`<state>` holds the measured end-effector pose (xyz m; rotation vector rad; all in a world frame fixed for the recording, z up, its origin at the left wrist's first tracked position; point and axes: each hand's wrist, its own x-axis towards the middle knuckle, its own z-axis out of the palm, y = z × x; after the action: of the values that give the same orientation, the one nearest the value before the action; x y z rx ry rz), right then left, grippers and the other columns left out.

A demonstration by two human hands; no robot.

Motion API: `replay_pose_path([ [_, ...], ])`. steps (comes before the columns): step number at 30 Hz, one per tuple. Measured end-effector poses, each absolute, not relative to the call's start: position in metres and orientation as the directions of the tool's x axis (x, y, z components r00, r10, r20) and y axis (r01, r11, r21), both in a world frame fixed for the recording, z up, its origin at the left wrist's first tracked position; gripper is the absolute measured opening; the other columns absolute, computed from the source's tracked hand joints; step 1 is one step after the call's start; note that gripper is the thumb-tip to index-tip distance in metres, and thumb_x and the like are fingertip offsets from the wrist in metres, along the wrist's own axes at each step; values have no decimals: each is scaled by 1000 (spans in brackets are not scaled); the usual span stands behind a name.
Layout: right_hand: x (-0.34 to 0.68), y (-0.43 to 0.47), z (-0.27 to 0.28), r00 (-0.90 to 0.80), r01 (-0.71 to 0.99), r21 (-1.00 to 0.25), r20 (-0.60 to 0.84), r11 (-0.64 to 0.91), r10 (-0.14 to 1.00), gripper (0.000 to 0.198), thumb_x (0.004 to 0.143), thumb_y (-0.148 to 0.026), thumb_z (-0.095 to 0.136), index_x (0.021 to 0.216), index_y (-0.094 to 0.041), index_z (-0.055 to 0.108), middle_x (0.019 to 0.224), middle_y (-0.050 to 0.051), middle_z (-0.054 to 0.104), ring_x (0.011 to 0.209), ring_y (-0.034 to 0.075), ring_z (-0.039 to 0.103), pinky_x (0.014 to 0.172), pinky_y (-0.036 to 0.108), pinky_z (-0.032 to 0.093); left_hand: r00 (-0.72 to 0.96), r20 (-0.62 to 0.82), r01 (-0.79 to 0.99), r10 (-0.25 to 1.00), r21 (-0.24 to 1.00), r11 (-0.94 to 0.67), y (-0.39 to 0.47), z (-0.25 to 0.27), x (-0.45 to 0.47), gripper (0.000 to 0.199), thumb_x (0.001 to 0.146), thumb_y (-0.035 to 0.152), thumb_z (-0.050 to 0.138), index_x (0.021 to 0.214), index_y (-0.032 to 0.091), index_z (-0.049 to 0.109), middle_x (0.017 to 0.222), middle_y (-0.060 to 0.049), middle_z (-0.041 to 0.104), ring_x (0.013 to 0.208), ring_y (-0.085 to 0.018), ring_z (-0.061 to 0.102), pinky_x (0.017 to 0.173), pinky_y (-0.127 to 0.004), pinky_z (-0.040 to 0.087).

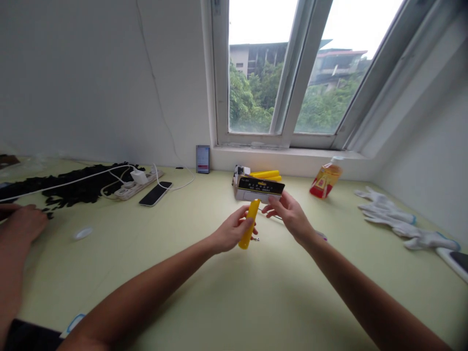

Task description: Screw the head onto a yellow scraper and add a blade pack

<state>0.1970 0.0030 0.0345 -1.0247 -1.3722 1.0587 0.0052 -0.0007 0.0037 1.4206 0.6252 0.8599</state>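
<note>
My left hand (234, 231) is wrapped around a smooth yellow cylinder (249, 225), which it holds tilted above the table. A small shiny metal bit (256, 239) shows just beside those fingers; what it belongs to is hidden. In my right hand (290, 214), thumb and fingers pinch the right end of a black packaging card (258, 186) with a hang hole and printed lettering. Its lower part is pale. A thin dark rod (272, 214) shows below the right fingers; I cannot tell whether it is held. Behind the card are a small box (240, 170) and yellow cylinders (265, 174).
Another person's hand (25, 222) rests at the left by a black heap (73, 187). Around the table lie a power strip (133, 188), a phone (156, 193), a white lid (83, 233) and white gloves (387, 209). A bottle (325, 180) stands below the window.
</note>
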Motion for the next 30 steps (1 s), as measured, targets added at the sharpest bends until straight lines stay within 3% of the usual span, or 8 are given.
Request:
replay_pose_path([
  [2,196,2,36,5,-37,-967,250,250,968,61,77,-54,70,121,-26,39,106,7,65,74,19,69,65,35,58,542,131,-174,830,984,-42,-3,8,5,49,86,56,61,117,20,52,91,-4,56,78,-18,63,70,-36,56],
  [4,194,0,36,40,-70,-958,277,280,960,63,75,-53,72,118,-28,34,109,7,65,73,19,69,65,37,58,522,150,-212,840,976,-43,-4,11,5,47,86,56,61,113,19,52,92,-5,56,77,-17,63,68,-35,56],
  [8,190,-1,31,-10,-15,-955,296,296,955,44,78,-54,68,101,-24,46,101,6,67,71,18,68,64,35,57,477,185,-258,859,964,-64,-5,13,7,48,85,54,63,115,18,53,92,-5,58,76,-17,62,66,-34,56],
  [14,192,4,23,-72,234,-893,379,385,923,39,88,-54,56,107,-22,65,107,9,60,82,19,61,60,32,55,411,202,-295,889,952,-80,-3,14,8,43,85,54,62,106,17,55,91,-5,58,74,-16,61,62,-30,54],
  [19,196,2,30,-159,350,-840,384,415,910,36,91,-51,51,108,-23,66,103,8,57,81,18,58,62,32,54,442,203,-255,874,962,-95,-2,10,4,34,89,48,58,94,14,58,77,-3,58,65,-13,57,64,-28,49],
  [26,198,2,26,-236,350,-864,292,362,927,38,92,-51,49,111,-21,63,90,5,66,69,17,61,62,33,52,404,245,-356,881,930,-96,5,4,3,37,78,34,73,105,17,55,101,-7,60,79,-15,57,67,-28,51],
  [30,200,4,26,-233,334,-881,267,335,935,41,92,-53,49,111,-20,62,89,5,66,67,16,62,61,32,51,416,210,-342,885,938,-62,5,8,2,42,79,39,72,110,20,49,109,-6,56,72,-12,58,53,-24,50],
])
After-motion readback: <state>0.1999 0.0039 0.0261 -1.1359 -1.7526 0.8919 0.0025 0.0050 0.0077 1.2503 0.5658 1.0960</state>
